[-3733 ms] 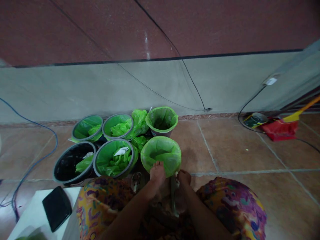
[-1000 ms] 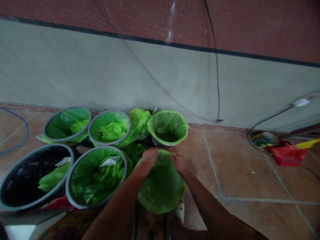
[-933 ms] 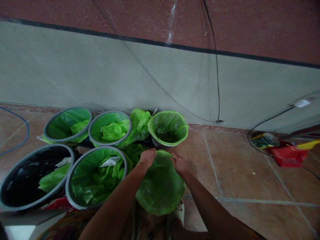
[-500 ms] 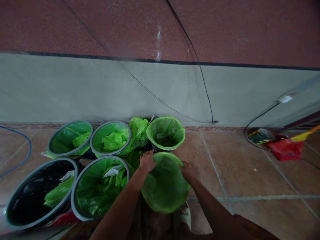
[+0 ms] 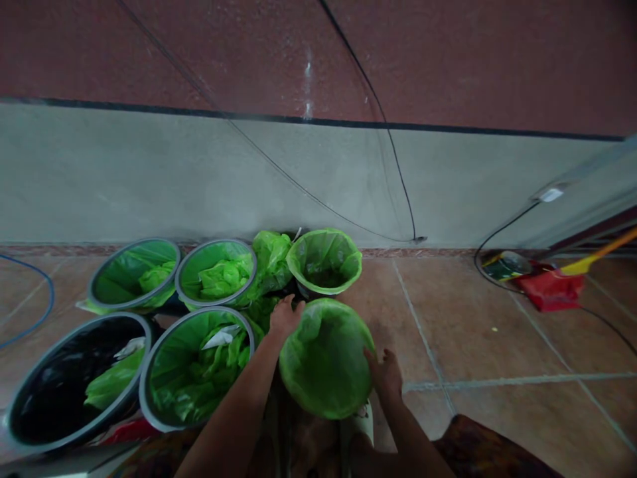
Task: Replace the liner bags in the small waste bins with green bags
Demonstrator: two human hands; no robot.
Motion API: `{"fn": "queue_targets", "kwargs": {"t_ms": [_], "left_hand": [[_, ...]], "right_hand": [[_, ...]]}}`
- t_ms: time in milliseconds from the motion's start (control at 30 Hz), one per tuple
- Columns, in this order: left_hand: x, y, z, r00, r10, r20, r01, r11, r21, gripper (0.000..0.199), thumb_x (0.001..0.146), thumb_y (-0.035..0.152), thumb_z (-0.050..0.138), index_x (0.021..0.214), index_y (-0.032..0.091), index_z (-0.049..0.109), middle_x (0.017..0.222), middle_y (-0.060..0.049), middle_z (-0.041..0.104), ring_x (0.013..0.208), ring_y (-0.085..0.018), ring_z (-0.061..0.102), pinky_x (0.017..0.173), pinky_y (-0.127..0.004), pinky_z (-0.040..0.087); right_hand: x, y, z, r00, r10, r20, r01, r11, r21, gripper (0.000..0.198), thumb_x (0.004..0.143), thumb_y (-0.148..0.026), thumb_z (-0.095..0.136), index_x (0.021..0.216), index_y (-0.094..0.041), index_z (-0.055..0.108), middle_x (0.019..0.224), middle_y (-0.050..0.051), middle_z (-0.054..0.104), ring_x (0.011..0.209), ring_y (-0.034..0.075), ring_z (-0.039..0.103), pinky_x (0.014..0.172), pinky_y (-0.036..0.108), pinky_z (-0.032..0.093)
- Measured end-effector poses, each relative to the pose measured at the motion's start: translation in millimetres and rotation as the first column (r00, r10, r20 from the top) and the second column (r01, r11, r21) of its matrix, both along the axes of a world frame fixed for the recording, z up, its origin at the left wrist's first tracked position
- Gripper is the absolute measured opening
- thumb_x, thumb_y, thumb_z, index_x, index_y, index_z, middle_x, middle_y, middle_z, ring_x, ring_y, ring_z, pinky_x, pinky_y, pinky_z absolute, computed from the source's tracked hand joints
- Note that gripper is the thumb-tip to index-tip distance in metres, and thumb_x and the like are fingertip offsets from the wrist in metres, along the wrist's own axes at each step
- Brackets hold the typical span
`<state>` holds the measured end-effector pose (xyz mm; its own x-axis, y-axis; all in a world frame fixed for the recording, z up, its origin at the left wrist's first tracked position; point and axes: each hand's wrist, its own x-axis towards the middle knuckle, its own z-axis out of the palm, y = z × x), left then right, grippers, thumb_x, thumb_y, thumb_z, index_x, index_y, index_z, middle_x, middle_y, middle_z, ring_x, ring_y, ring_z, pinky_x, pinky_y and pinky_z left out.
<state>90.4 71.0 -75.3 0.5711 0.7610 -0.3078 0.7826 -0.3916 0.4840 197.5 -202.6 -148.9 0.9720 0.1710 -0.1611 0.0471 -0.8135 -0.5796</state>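
In front of my feet stands a round bin lined with a green plastic bag (image 5: pixel 326 362), its liner folded over the rim. My left hand (image 5: pixel 286 318) is at the bin's upper left rim, fingers apart. On the right side, my right hand (image 5: pixel 385 373) is open, with one finger against the rim and the others spread outside it. A second green-lined bin (image 5: pixel 323 262) stands just beyond, by the wall. Left of that, a crumpled green plastic bag (image 5: pixel 271 255) is heaped up.
To the left are several grey-rimmed bins, including a green-lined bin (image 5: pixel 196 372) and a black-lined bin (image 5: pixel 57 385). A red dustpan (image 5: pixel 552 289) and a can (image 5: pixel 507 265) lie at the right by the wall. A blue hose (image 5: pixel 47 299) curves at far left.
My right hand has moved down along the bin's right rim, its fingers spreading. My left hand has shifted slightly off the upper left rim. The view has moved a little.
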Motion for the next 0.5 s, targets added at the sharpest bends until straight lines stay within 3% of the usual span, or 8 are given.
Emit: {"fn": "queue_targets", "kwargs": {"t_ms": [67,200,333,500], "left_hand": [[9.6,1.2,-0.9,1.000,-0.029,-0.003,0.029,0.999,0.027,0.045,0.096,0.042,0.038,0.128,0.017,0.057,0.129,-0.012,0.062,0.118,-0.021,0.059,0.098,-0.029,0.043],[35.1,-0.7,-5.7,0.986,-0.160,-0.050,0.163,0.985,0.061,0.040,0.098,0.038,0.032,0.110,0.022,0.067,0.114,-0.008,0.070,0.104,-0.019,0.065,0.090,-0.028,0.046],[59.5,-8.9,-11.2,0.957,-0.277,-0.084,0.283,0.956,0.074,0.041,0.098,0.040,0.033,0.110,0.022,0.067,0.113,-0.009,0.070,0.104,-0.020,0.065,0.091,-0.029,0.046],[70.6,-16.7,-16.6,0.943,-0.305,-0.131,0.312,0.949,0.042,0.040,0.095,0.045,0.041,0.111,0.021,0.068,0.112,-0.009,0.071,0.103,-0.021,0.066,0.090,-0.030,0.048]], "right_hand": [[24.6,20.5,18.2,0.999,0.024,0.048,-0.025,0.999,0.022,0.066,0.084,-0.060,0.041,0.118,-0.008,0.062,0.104,0.023,0.069,0.091,0.031,0.067,0.073,0.039,0.050],[70.7,70.5,40.9,0.981,0.191,0.025,-0.192,0.980,0.042,0.054,0.091,-0.046,0.031,0.105,-0.012,0.070,0.093,0.017,0.071,0.085,0.026,0.066,0.076,0.034,0.047],[87.6,92.7,31.0,0.964,0.260,-0.056,-0.255,0.963,0.091,0.050,0.090,-0.043,0.033,0.091,-0.012,0.072,0.090,0.015,0.071,0.082,0.021,0.064,0.075,0.029,0.046],[74.4,83.2,19.8,0.912,0.391,-0.122,-0.381,0.919,0.100,0.044,0.091,-0.040,0.034,0.088,-0.017,0.072,0.085,0.008,0.073,0.079,0.018,0.063,0.073,0.025,0.045]]}}
